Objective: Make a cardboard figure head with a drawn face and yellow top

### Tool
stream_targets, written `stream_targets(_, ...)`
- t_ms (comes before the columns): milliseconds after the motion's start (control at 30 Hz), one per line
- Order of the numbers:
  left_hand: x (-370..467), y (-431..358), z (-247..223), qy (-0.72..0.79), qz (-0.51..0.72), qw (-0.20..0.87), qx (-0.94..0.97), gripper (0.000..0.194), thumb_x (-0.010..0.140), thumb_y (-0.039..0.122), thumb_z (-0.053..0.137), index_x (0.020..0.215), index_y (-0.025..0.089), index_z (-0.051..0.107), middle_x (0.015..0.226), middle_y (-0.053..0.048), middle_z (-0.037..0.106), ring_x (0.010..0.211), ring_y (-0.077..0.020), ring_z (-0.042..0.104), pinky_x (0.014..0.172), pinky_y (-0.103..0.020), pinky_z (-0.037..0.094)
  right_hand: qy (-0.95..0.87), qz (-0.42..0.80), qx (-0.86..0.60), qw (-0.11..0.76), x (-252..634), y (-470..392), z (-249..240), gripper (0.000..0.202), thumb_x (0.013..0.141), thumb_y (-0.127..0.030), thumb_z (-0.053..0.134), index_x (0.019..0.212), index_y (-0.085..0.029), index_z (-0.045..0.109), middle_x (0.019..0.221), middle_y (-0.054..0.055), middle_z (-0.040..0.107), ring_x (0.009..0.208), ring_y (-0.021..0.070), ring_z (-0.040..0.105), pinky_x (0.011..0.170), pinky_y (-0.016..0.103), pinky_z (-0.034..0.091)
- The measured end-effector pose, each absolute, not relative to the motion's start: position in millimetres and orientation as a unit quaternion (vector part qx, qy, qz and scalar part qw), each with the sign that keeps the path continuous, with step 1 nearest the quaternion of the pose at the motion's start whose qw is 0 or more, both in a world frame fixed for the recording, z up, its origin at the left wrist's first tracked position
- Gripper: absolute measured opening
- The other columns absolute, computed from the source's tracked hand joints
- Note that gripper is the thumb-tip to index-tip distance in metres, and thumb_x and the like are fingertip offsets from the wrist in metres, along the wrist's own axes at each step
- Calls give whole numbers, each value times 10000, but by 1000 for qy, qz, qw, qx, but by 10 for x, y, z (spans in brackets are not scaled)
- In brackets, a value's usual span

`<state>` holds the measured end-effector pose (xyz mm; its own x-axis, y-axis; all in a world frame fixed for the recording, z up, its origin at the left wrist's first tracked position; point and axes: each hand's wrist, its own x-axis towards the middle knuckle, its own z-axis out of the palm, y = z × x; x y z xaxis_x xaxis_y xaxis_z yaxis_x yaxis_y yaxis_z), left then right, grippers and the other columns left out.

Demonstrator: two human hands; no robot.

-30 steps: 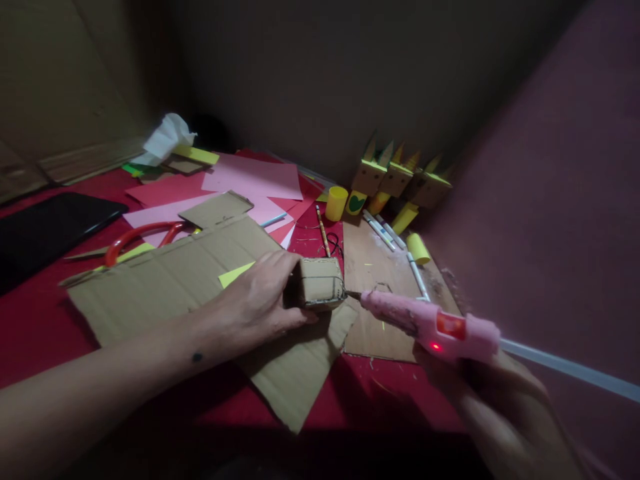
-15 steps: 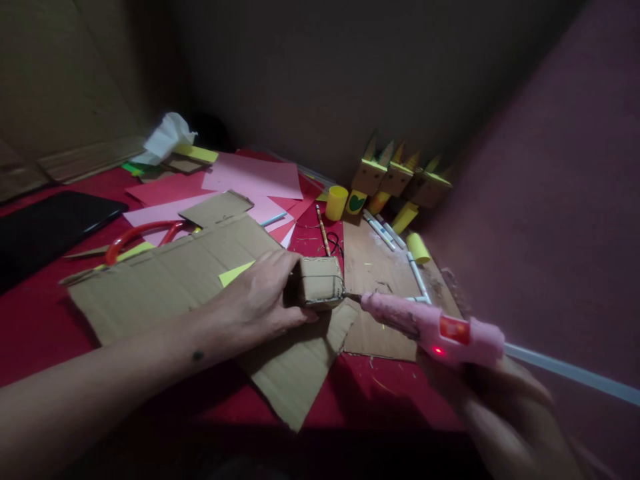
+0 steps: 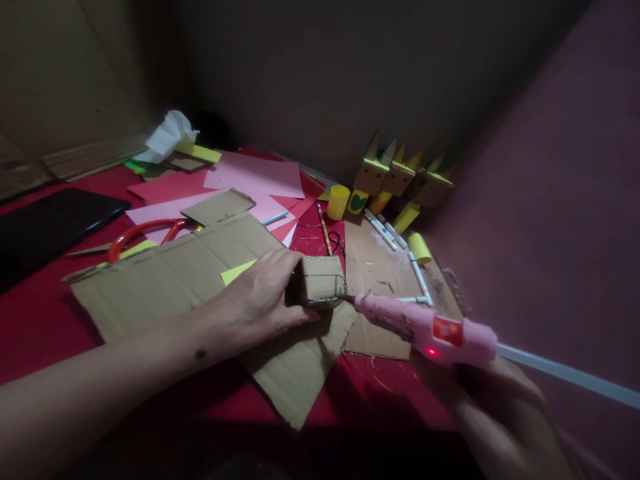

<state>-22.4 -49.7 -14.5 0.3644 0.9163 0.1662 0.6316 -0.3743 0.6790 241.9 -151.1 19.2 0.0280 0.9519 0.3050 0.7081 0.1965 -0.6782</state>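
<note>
My left hand (image 3: 267, 290) is closed around the left side of a small cardboard box (image 3: 323, 279), its thumb low and its fingers over the far side. In my right hand (image 3: 495, 407) is a pink hot glue gun (image 3: 430, 327) with a lit red light and a pale glue stick (image 3: 565, 373) out of its back. The gun's nozzle touches, or nearly touches, the box's near right lower edge. Beneath the box and my left forearm lies a large cardboard sheet (image 3: 165, 287). Part of my right hand is dark and blurred behind the gun.
Red-handled scissors (image 3: 117, 243) and a black flat device (image 3: 60, 220) lie at the left. Pink paper (image 3: 255, 175) spreads behind. Several cardboard figures (image 3: 370, 177), a yellow paper tube (image 3: 339, 202) and markers (image 3: 383, 230) stand or lie at the back right, by a brown board (image 3: 375, 333).
The glue gun has shifted slightly left, its nozzle sliding along the box's lower edge from the right corner. My left hand keeps its hold on the box.
</note>
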Motion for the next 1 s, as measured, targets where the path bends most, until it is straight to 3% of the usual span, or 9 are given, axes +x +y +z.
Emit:
stream_targets(167,-211,-497,-115,500,268,268,779,353,742,484,706,858,209,518,898,-65,601,802,-254,564,656,-351,407,-683,164,-612,363,2423,-1503,161,244,816,-327,736,1052,-304,792,881,-9,817,744,264,764,629,264,632)
stream_targets(400,-210,-502,-132,497,273,263,780,356,745,488,711,852,216,509,890,-51,592,795,-244,557,662,-346,404,-695,211,-600,336,2384,-1485,227,294,868,-351,682,1135,-266,771,917,26,815,998,309,746,900,324,609)
stream_targets(600,-214,-494,-143,491,279,265,782,353,749,477,716,868,209,521,884,-52,591,785,-242,558,658,-348,408,-669,197,-613,371,2395,-1496,200,254,832,-335,720,1069,-281,795,912,14,819,784,280,773,638,273,636)
stream_targets(767,-228,-495,-161,485,283,264,785,345,742,457,726,868,203,529,878,-50,582,783,-238,547,670,-350,404,-697,184,-604,341,2365,-1468,223,267,850,-344,696,1089,-270,790,827,19,814,754,272,766,696,292,633)
stream_targets(1000,-230,-502,-143,488,278,270,782,354,749,470,738,857,201,536,875,-47,581,785,-242,551,663,-346,394,-696,168,-618,325,2310,-1484,218,278,855,-380,682,1094,-284,785,935,21,814,814,287,764,713,303,632)
